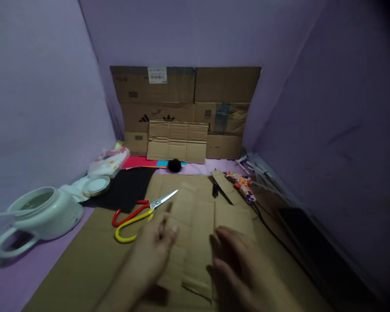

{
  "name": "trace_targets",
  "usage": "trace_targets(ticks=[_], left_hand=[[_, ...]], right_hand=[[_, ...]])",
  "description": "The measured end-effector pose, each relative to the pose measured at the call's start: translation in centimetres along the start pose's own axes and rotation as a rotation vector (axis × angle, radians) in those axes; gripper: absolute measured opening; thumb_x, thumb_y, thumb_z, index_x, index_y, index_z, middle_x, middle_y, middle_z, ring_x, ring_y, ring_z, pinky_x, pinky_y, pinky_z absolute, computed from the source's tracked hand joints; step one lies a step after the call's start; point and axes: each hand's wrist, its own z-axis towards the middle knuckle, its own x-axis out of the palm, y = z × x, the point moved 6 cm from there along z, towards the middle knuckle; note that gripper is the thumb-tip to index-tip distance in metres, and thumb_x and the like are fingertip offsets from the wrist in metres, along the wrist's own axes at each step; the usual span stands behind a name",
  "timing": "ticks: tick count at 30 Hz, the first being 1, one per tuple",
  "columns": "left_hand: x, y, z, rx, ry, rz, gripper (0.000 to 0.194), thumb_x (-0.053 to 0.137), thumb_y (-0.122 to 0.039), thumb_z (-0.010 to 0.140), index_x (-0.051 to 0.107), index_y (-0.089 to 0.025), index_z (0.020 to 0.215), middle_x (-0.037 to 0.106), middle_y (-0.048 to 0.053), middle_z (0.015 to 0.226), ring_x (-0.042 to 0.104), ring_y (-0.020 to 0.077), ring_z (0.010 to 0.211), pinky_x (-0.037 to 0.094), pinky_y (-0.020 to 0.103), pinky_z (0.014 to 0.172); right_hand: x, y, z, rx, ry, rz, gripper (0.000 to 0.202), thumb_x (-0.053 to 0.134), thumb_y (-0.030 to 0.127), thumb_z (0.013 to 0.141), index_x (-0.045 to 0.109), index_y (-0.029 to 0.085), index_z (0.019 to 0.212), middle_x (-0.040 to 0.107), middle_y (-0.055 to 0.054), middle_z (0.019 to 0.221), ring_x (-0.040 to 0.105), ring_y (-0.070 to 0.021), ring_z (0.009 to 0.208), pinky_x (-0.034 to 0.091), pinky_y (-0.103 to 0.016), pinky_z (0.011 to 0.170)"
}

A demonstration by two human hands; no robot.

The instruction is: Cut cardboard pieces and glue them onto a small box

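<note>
My left hand (pixel 154 247) and right hand (pixel 238 264) lie flat, fingers loosely spread, gripping nothing, on the cardboard strip (pixel 198 225) mid-floor. Scissors (pixel 139 212) just left. Best pressed evenly along the crease, I judge.

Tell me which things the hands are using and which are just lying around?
In use:
- left hand and right hand, blurred, over the creased brown cardboard piece
- red and yellow handled scissors, close by the left hand

Lying about:
- white ceramic pot with handle
- patterned glue gun
- black sheet
- big flattened cardboard box against the wall
</note>
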Motion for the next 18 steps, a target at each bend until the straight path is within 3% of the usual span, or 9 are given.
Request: trace_targets(ticks=[2, 5, 8, 12, 18], left_hand=[[2.8, 0.7, -0.4, 0.032, 0.048, 0.041, 0.036, 0.05, -0.031, 0.079, 0.057, -0.016, 0.11, 0.07, 0.009, 0.1, 0.065, 0.0245, 0.092, 0.049, 0.032, 0.078], [4.6, 1.5, -0.4, 0.018, 0.014, 0.193, 0.047, 0.047, -0.026, 0.081, 0.049, -0.014, 0.127, 0.065, 0.012, 0.115, 0.061, 0.0238, 0.105, 0.046, 0.032, 0.087], [4.9, 1.0, -0.4, -0.005, 0.011, 0.429, 0.048, 0.043, -0.027, 0.084, 0.047, -0.011, 0.129, 0.066, 0.016, 0.114, 0.062, 0.0266, 0.104, 0.047, 0.034, 0.086], [4.8, -0.3, -0.7, 0.006, 0.059, 0.745, 0.045, 0.036, -0.033, 0.088, 0.053, -0.016, 0.126, 0.072, 0.016, 0.087, 0.069, 0.0339, 0.08, 0.05, 0.042, 0.067], [5.3, -0.3, -0.7, 0.075, 0.099, 0.859, 0.046, 0.032, -0.032, 0.089, 0.048, -0.02, 0.131, 0.073, 0.014, 0.081, 0.069, 0.0336, 0.071, 0.05, 0.043, 0.058]], right_hand=[[-1.3, -1.2, 0.7, 0.02, -0.155, 0.047, 0.045, 0.044, 0.036, 0.086, 0.052, 0.012, 0.124, 0.058, -0.018, 0.126, 0.057, -0.0274, 0.114, 0.048, -0.046, 0.094], [-2.0, -1.4, 2.3, -0.054, -0.238, 0.045, 0.042, 0.044, 0.033, 0.086, 0.052, 0.012, 0.121, 0.057, -0.018, 0.125, 0.055, -0.0266, 0.116, 0.047, -0.047, 0.095], [-0.9, -0.2, 3.6, -0.169, -0.167, -0.001, 0.039, 0.044, 0.027, 0.088, 0.052, 0.011, 0.122, 0.055, -0.018, 0.129, 0.052, -0.0266, 0.119, 0.046, -0.047, 0.097], [1.4, 1.4, 4.1, -0.302, 0.011, -0.142, 0.041, 0.041, 0.022, 0.09, 0.048, 0.018, 0.131, 0.047, -0.011, 0.14, 0.044, -0.0276, 0.126, 0.041, -0.053, 0.1], [2.5, 1.7, 4.0, -0.364, 0.059, -0.35, 0.043, 0.036, 0.029, 0.094, 0.044, 0.021, 0.135, 0.044, -0.007, 0.141, 0.044, -0.0317, 0.127, 0.044, -0.061, 0.094]])
